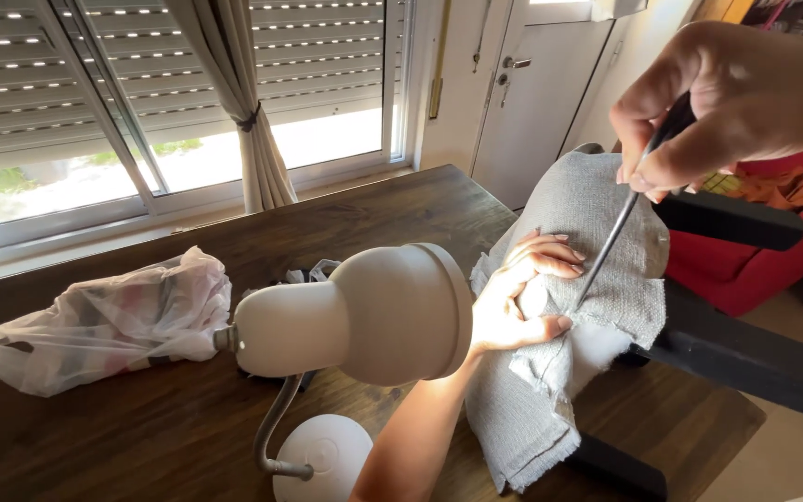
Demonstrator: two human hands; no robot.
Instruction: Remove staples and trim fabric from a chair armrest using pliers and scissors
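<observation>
You are at a dark wooden table point(188, 437) beside a shuttered window with a tied curtain, a white door behind. A grey woven cloth point(597, 204) is draped over a mound at the table's far right edge. Your left hand point(522, 302) lies on the cloth, fingers curled and pinching a fold between thumb and fingertips. Your right hand point(736, 93) is up and to the right, closed around the dark handle of a thin metal tool point(611, 242). Its shaft slants down and leftward, the tip meeting the cloth just beside your left thumb, between thumb and fingers. The left hand is the nearer one to the fold. A white desk lamp point(374, 311) shines on it; a crumpled plastic bag point(104, 321) lies well apart, left.
</observation>
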